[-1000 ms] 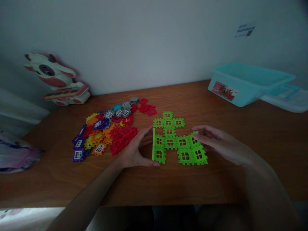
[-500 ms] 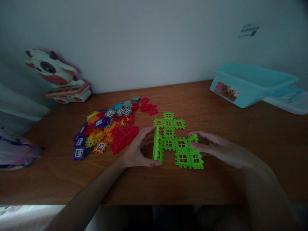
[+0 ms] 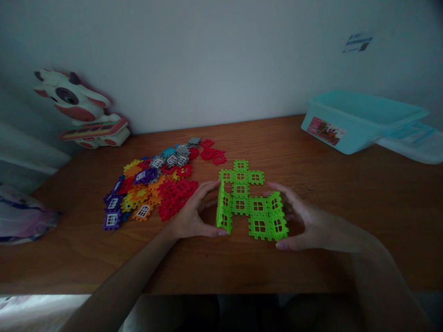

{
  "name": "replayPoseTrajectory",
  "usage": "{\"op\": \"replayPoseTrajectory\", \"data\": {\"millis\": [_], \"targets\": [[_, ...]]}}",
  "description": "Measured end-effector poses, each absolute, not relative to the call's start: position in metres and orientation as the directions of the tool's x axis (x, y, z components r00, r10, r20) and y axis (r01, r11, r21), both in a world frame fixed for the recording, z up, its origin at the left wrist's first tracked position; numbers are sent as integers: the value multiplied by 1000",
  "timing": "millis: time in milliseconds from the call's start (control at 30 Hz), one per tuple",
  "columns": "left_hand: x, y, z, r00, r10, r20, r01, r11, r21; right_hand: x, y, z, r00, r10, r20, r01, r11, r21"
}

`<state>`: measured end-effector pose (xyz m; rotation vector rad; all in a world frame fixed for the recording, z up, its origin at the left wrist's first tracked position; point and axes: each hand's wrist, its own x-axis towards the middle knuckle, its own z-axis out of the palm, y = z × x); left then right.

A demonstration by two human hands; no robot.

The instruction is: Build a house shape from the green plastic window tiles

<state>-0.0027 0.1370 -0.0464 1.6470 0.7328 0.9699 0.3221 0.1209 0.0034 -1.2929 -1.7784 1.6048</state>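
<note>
Green interlocking plastic window tiles (image 3: 240,205) are joined into one sheet on the table. A cross-shaped strip runs away from me, and its near end widens into several tiles. On the left, a section stands upright, with my left hand (image 3: 194,216) curved round its outer side, thumb at the near corner and fingertips at the far one. My right hand (image 3: 301,221) spans the tilted right-hand section the same way, thumb by its near corner and fingers behind its far edge. Part of the right fingers is hidden behind the tiles.
Left of the sheet lies a pile of red, orange, yellow, purple and grey tiles (image 3: 148,184). A cow-shaped toy keyboard (image 3: 93,124) stands at the back left, and a plastic bag (image 3: 27,214) lies at the left edge. A light-blue bin (image 3: 349,120) sits at the back right, beside a lid (image 3: 415,143).
My right hand has shifted from pinching the right-hand section's upper part to spanning its outer edge, thumb now lower. That section is tilted up more evenly. My left hand keeps its hold.
</note>
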Motion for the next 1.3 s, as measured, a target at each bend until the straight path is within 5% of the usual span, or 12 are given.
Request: {"op": "replayPoseTrajectory", "data": {"millis": [467,800,1300], "targets": [[-7,138,-44,501,844,193,100,-278,955,310,121,13,-524,832,-181,222,-72,-972],[-4,138,-44,504,844,184,77,-257,963,309,124,16,-502,844,-190,336,-12,-942],[-6,138,-46,503,847,171,80,-242,967,310,124,16,-510,837,-197,293,-46,-955]]}}
